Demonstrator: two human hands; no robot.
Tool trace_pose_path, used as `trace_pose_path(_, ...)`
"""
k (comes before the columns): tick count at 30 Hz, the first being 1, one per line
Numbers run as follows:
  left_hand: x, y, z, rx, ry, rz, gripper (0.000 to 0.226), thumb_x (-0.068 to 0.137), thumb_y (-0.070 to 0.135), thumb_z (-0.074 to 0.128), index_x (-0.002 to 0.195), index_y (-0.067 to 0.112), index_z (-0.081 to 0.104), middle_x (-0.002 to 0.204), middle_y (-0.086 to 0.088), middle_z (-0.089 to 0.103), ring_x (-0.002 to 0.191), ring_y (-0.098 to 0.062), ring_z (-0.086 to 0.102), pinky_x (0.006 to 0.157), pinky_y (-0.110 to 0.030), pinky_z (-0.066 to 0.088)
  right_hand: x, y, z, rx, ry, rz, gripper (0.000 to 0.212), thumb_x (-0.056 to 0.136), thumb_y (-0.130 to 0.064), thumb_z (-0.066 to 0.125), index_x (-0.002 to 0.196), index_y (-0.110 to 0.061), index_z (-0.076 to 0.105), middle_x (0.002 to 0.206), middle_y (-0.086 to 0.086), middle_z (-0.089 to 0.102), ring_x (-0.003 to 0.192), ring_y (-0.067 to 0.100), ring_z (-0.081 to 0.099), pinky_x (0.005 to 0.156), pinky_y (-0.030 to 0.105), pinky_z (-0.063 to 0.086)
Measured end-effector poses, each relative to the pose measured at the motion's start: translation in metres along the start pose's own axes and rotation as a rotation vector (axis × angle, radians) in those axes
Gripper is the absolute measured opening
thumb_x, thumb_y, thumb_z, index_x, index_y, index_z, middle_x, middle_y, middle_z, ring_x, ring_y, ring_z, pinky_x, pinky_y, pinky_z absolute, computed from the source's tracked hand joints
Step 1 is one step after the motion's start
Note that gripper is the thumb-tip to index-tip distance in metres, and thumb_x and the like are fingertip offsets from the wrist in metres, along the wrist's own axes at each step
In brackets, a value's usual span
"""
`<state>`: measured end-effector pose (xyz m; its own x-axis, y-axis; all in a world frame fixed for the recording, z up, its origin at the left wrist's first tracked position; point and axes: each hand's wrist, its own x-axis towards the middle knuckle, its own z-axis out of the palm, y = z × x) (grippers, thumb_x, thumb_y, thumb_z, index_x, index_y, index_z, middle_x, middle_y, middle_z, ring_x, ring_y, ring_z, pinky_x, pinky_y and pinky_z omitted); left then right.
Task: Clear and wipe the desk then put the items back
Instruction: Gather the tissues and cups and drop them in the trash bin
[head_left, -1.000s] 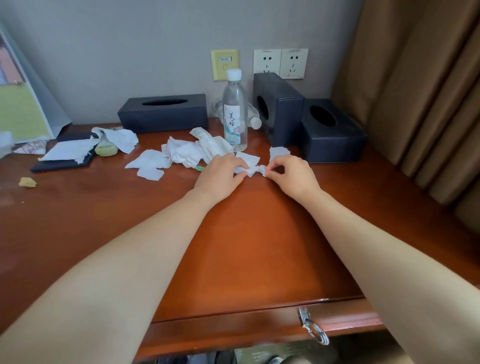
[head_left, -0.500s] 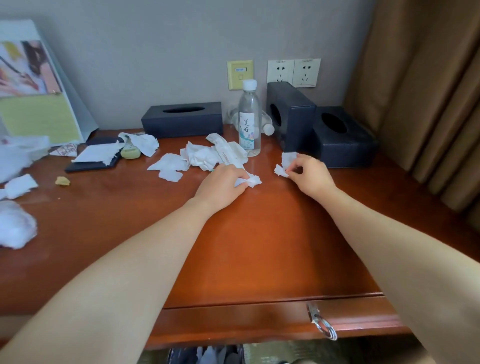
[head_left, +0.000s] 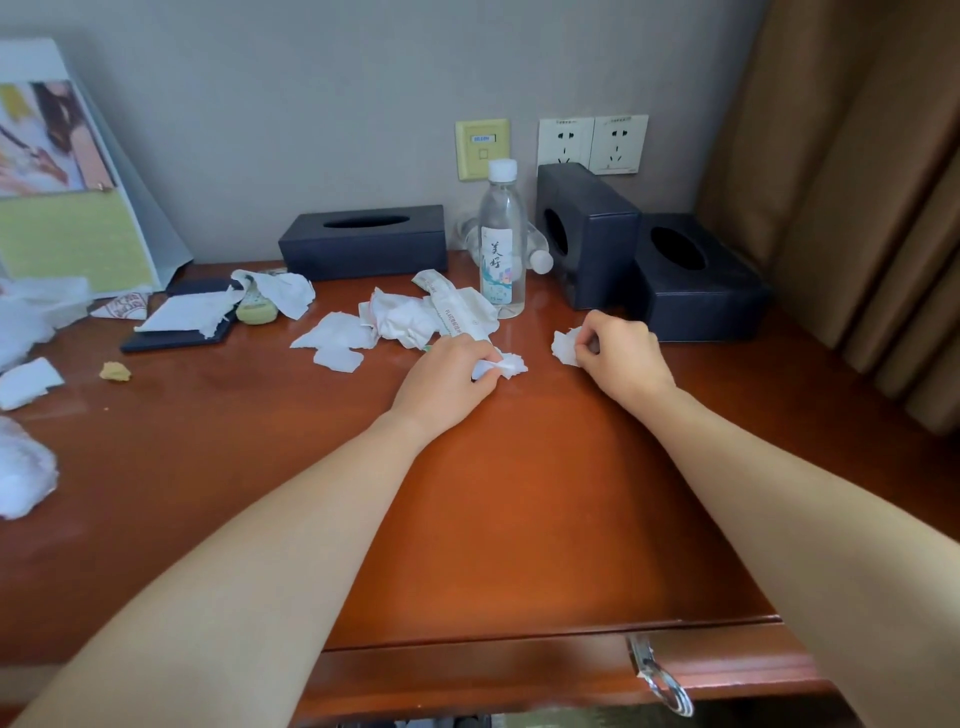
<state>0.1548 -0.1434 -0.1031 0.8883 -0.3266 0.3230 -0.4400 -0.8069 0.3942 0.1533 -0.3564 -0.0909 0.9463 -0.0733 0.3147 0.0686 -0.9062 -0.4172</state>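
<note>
On the brown wooden desk (head_left: 519, 509) my left hand (head_left: 447, 379) pinches a small crumpled white tissue scrap (head_left: 506, 365). A short way to its right, my right hand (head_left: 621, 358) pinches another white tissue scrap (head_left: 566, 345). Behind my left hand lies a heap of crumpled tissues and a wrapper (head_left: 415, 317). More torn tissue pieces (head_left: 337, 343) lie left of the heap. A clear water bottle (head_left: 501, 244) with a white cap stands upright behind both hands.
Three dark tissue boxes stand at the back: one flat (head_left: 363, 241), one on its side (head_left: 587, 234), one at the right (head_left: 696, 280). A dark pad (head_left: 176, 338) with paper, a yellow crumb (head_left: 115, 371) and white wads (head_left: 26, 467) lie left. Curtain (head_left: 857, 182) hangs right.
My hands have drawn apart: the right moved right with its own scrap, the left stayed near the heap holding the other. The camera shifted, bringing the left side of the desk into view.
</note>
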Motion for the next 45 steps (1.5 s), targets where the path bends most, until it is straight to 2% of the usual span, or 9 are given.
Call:
trace_pose_path(5,-0.009,0.004,-0.005,-0.027,0.002,-0.032,0.027,0.096,0.025,0.057,0.12,0.02,0.065,0.12,-0.001,0.063,0.112,-0.017,0.053,0.089,-0.026,0.041,-0.021,0.001,-0.01,0.1,-0.046,0.0,0.009,0.088,-0.015,0.053,0.092,-0.022,0.057,0.09,0.002,0.063,0.085,0.025,0.06,0.079,0.04,0.053)
trace_pose_path(9,-0.031,0.01,-0.015,-0.032,-0.018,-0.037,0.027,0.095,0.024,0.058,0.121,0.018,0.065,0.122,0.0,0.063,0.113,-0.018,0.056,0.09,-0.027,0.043,-0.044,-0.004,-0.018,0.068,-0.117,-0.089,0.031,0.09,-0.009,0.051,0.107,-0.032,0.065,0.1,0.0,0.059,0.089,0.021,0.058,0.076,0.029,0.044)
trace_pose_path(12,-0.053,0.015,-0.025,0.004,-0.045,-0.03,0.028,0.096,0.026,0.057,0.122,0.018,0.064,0.122,0.0,0.062,0.112,-0.019,0.056,0.09,-0.03,0.045,-0.063,-0.011,-0.021,0.023,-0.122,-0.123,0.026,0.091,-0.008,0.054,0.1,-0.023,0.074,0.111,0.001,0.061,0.104,0.021,0.058,0.083,0.028,0.043)
trace_pose_path(17,-0.097,0.021,-0.047,0.001,-0.056,-0.045,0.025,0.097,0.026,0.057,0.119,0.019,0.065,0.114,0.001,0.06,0.102,-0.02,0.059,0.088,-0.038,0.05,-0.103,-0.033,-0.025,-0.024,-0.09,-0.124,0.017,0.09,-0.008,0.056,0.095,-0.018,0.068,0.103,0.002,0.06,0.094,0.025,0.059,0.077,0.028,0.045)
trace_pose_path(25,-0.179,0.025,-0.07,-0.017,-0.031,-0.07,0.024,0.096,0.024,0.057,0.118,0.019,0.067,0.11,0.003,0.06,0.096,-0.019,0.059,0.085,-0.038,0.052,-0.174,-0.077,-0.029,0.022,-0.137,-0.179,0.02,0.09,-0.007,0.056,0.101,-0.015,0.07,0.118,0.004,0.063,0.108,0.026,0.059,0.088,0.03,0.046)
trace_pose_path(30,-0.225,0.029,-0.081,-0.039,0.015,-0.101,0.025,0.095,0.024,0.06,0.119,0.019,0.066,0.114,0.004,0.061,0.099,-0.015,0.059,0.089,-0.036,0.054,-0.216,-0.103,-0.029,0.019,-0.176,-0.239,0.023,0.09,-0.006,0.053,0.099,-0.017,0.071,0.119,0.003,0.064,0.094,0.019,0.059,0.078,0.024,0.045)
trace_pose_path(35,-0.269,0.033,-0.085,-0.073,0.055,-0.117,0.025,0.095,0.025,0.06,0.118,0.018,0.066,0.114,0.002,0.062,0.1,-0.012,0.058,0.089,-0.032,0.054,-0.259,-0.123,-0.028,0.049,-0.163,-0.322,0.025,0.091,-0.004,0.052,0.101,-0.015,0.072,0.108,0.001,0.064,0.083,0.013,0.054,0.073,0.022,0.044)
trace_pose_path(39,-0.302,0.032,-0.082,-0.127,0.1,-0.155,0.021,0.095,0.027,0.059,0.113,0.019,0.068,0.111,0.003,0.063,0.096,-0.011,0.057,0.087,-0.033,0.054,-0.288,-0.129,-0.018,0.059,-0.185,-0.345,0.028,0.092,-0.003,0.05,0.103,-0.016,0.072,0.105,0.003,0.064,0.09,0.021,0.062,0.079,0.028,0.053)
trace_pose_path(45,-0.349,0.015,-0.059,-0.137,0.072,-0.236,0.02,0.095,0.025,0.059,0.113,0.02,0.067,0.119,0.001,0.063,0.099,-0.011,0.056,0.08,-0.023,0.048,-0.323,-0.123,0.013,0.099,-0.261,-0.322,0.027,0.092,-0.003,0.05,0.103,-0.015,0.072,0.124,0.005,0.063,0.109,0.023,0.061,0.091,0.029,0.049)
